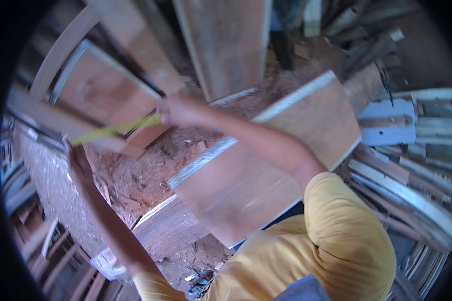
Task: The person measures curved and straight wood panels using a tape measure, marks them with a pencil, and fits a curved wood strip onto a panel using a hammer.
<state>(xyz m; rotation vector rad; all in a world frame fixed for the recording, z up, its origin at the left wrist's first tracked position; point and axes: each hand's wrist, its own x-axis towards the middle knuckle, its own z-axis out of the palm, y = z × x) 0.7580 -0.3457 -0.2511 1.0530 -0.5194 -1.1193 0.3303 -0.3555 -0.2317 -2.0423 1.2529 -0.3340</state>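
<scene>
A yellow tape measure is stretched between my two hands at the left. My left hand pinches one end of the tape close to the lower edge of a wooden frame. The other end is in my closed right hand, over the frame's opposite side; motion blurs its fingers, and the tape's case does not show clearly. Beneath the tape lies the frame, built of wide wooden pieces. A reddish-brown board with a pale edge shows inside it.
A large wooden panel with pale edges lies before me, under my right forearm. Another tall board stands beyond it. Wood strips are stacked at the right, more timber at the lower left. Sawdust and scraps cover the ground.
</scene>
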